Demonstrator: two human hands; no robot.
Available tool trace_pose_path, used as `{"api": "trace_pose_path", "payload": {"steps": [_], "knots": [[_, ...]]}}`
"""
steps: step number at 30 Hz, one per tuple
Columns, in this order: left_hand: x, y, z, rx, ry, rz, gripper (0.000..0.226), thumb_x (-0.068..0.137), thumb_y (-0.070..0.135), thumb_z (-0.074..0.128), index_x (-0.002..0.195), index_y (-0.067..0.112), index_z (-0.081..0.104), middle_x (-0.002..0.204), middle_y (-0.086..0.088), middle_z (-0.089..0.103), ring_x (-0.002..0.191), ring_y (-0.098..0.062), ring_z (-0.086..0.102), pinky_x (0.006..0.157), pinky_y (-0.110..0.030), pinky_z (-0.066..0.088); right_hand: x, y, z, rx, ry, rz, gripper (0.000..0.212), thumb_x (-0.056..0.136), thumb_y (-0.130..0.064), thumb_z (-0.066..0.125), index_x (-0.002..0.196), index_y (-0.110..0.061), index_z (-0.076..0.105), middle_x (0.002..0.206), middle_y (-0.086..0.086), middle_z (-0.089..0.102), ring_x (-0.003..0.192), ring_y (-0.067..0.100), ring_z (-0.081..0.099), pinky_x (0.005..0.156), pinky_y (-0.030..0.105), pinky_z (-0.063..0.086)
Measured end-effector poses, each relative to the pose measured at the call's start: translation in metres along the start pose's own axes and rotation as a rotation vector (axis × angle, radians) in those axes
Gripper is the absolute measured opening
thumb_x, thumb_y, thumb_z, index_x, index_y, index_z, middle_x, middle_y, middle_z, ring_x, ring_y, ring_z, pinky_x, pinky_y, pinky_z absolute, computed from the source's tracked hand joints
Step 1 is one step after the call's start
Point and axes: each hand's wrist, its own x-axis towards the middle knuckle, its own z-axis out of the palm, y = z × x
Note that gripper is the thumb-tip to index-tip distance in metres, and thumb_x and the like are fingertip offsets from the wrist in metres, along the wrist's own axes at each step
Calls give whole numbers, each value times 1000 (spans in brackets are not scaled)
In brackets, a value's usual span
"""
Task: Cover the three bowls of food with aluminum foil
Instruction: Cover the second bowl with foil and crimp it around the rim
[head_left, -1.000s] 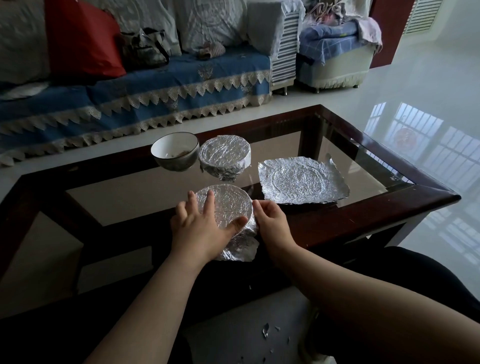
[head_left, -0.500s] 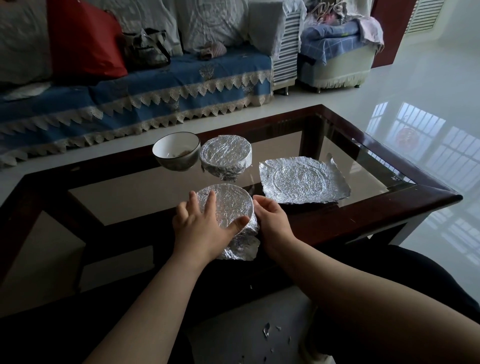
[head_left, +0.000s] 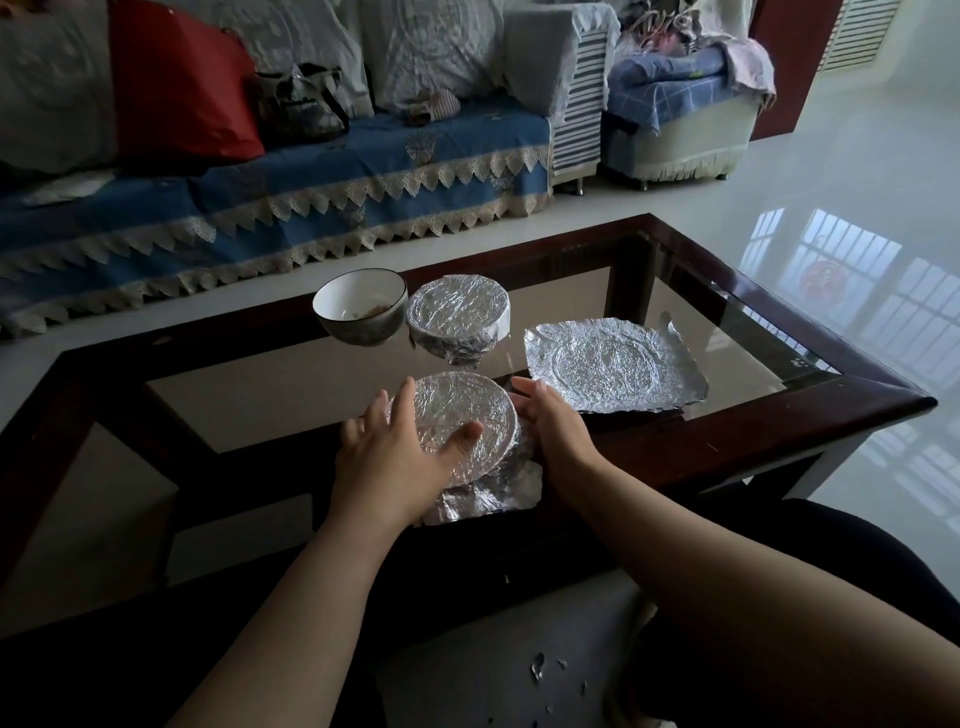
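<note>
Pressing foil on the near bowl

Little changed from half a second earlier: both hands kept to the same bowl, and the right hand (head_left: 553, 428) slid slightly further round its right side. Left hand (head_left: 400, 457) lay on the foil-covered near bowl (head_left: 462, 410), fingers spread nearly straight, thumb pressed on the top. Right hand's fingers were relaxed against the side, gripping nothing. Bowl sat upright at the front edge of the glass table (head_left: 779, 415), its foil top flat and crinkled, loose skirt flaring toward the person. Behind it: a second foil-covered bowl (head_left: 457, 317), an uncovered bowl (head_left: 361, 306) to its left, and a flat foil sheet (head_left: 613, 364) to the right.
</note>
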Motion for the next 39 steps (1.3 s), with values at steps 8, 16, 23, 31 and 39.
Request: {"api": "trace_pose_path", "payload": {"steps": [8,16,23,31,39], "knots": [[18,-15,12,116,77,259,121,49,97,-12,151,35,15,161,-3,7,147,-27,6,117,-44,11,-7,-7,-7,-171,-17,-59,43,100,-48,29,115,-15,52,123,16,59,113,27,58,100,44,46],[21,-15,21,112,-19,239,127,44,99,-10,152,35,3,161,-7,0,148,-25,-5,119,-43,6,-23,2,-13,-297,-58,-31,38,87,-38,65,114,-14,54,91,5,64,76,12,62,73,29,52],[20,-12,22,116,-14,226,128,42,100,-10,152,34,3,161,-7,-1,148,-24,-6,119,-43,5,-16,7,-12,130,-164,118,47,86,-23,65,121,6,56,107,24,62,86,28,62,77,38,54],[20,-12,24,111,-6,213,129,42,100,-10,152,34,4,161,-7,0,148,-25,-4,118,-42,5,-19,11,-6,163,5,94,14,88,-18,64,88,-4,66,87,17,67,80,29,63,87,50,52],[17,-10,23,95,10,201,132,40,100,-9,152,32,1,161,-10,2,147,-26,-2,117,-39,3,-15,12,1,117,103,114,16,89,-20,65,80,-7,64,84,17,65,88,32,60,95,59,47]]}}
